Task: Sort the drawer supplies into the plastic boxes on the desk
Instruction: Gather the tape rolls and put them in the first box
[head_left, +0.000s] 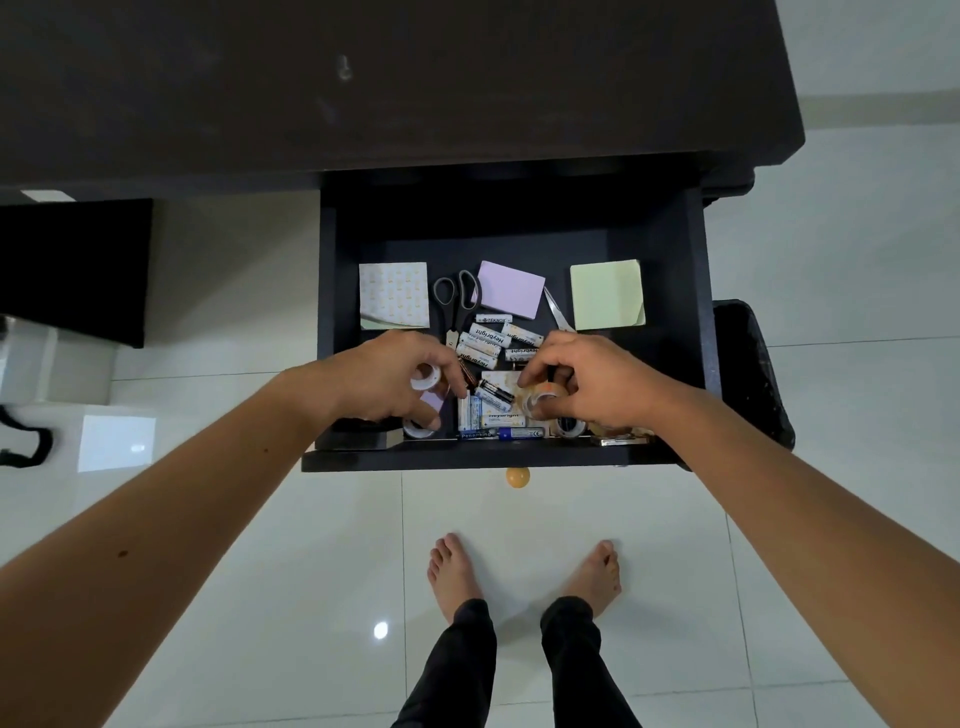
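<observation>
Drawer (696, 312) contents, counted:
Sticky-note pads: 3, namely patterned pad (394, 294), lilac pad (510, 289), green pad (607, 294).
Scissors: 2 pairs, namely grey-handled pair (456, 299); second pair (558, 310), blades only visible.
Tape rolls: at least 4 visible, partly hidden under hands.
Batteries (493, 338): roughly 10, overlapping; exact count not determinable.

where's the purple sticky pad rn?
Head view: the purple sticky pad lies in the open drawer, back row centre, between the black-handled scissors on its left and the green pad on its right.
</observation>
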